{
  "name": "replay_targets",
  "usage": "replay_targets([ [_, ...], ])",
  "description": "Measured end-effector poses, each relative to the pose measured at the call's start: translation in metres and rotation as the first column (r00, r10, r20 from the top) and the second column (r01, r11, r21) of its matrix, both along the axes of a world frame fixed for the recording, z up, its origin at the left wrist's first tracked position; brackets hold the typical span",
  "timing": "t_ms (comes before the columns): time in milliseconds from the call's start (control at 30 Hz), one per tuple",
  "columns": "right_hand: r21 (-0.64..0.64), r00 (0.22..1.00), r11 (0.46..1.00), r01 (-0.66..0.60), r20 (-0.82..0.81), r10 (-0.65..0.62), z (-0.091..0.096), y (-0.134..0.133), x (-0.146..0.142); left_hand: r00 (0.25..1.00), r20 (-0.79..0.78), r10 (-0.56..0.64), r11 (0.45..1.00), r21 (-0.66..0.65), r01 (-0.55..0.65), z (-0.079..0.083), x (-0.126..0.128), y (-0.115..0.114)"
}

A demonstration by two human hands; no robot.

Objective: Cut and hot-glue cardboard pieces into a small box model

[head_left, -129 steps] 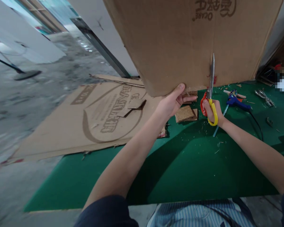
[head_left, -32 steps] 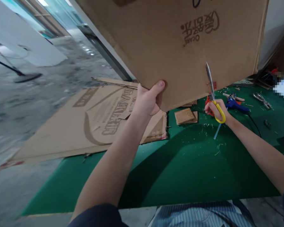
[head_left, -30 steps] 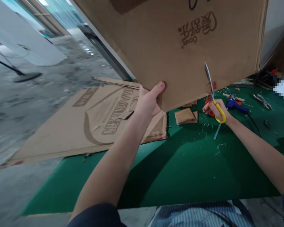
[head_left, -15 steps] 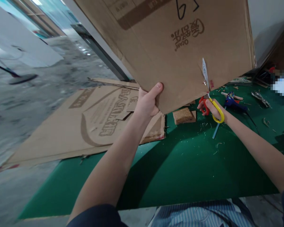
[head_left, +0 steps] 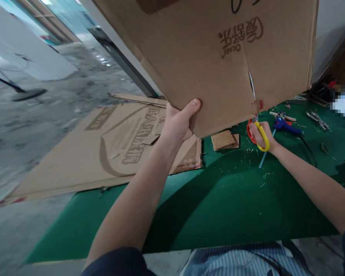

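My left hand [head_left: 179,120] grips the lower left edge of a large brown cardboard sheet [head_left: 215,88], thumb on the printed face and fingers hidden behind. The sheet is held up at a slant above the table. In my right hand [head_left: 263,134] is a pair of scissors [head_left: 262,140] with one red and one yellow handle loop. The blades straddle the sheet's bottom edge and lie nearly closed in a slit that runs upward through the cardboard. Small stacked cardboard pieces [head_left: 222,140] lie on the table between my hands.
A second flattened cardboard sheet [head_left: 103,142] overhangs the left end of the green table [head_left: 218,214]. Right of the scissors lie a blue glue gun [head_left: 287,126] with a cord, clear-handled pliers or snips [head_left: 317,119] and scattered scraps. A white partition [head_left: 333,34] stands behind.
The scissor blades have closed, and the loops have come together. The slit and crease reach further up. The cardboard has tilted and shifted slightly right.
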State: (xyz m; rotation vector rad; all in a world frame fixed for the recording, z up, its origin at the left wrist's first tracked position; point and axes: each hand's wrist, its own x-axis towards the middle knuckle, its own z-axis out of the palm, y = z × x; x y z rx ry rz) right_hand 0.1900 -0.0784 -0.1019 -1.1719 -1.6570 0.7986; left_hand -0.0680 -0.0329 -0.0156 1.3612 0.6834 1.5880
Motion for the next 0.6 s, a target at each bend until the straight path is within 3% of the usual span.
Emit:
replay_targets([
  [133, 0.080, 0.999, 0.996, 0.042, -0.025, -0.040, -0.0025, 0.0013, -0.0002, 1.000, 0.009, -0.007, 1.000, -0.018, 0.007, -0.0020, 0.0005, 0.0012],
  [367, -0.109, 0.979, 0.994, -0.023, -0.205, 0.000, 0.0044, 0.0007, -0.0035, 1.000, -0.004, 0.019, 1.000, -0.019, -0.019, -0.0022, -0.0011, 0.0035],
  [600, -0.132, 0.967, 0.990, -0.058, -0.254, 0.023, 0.0056, -0.0019, -0.0087, 1.000, -0.008, 0.015, 1.000, -0.017, -0.016, 0.0010, -0.0064, 0.0055],
])
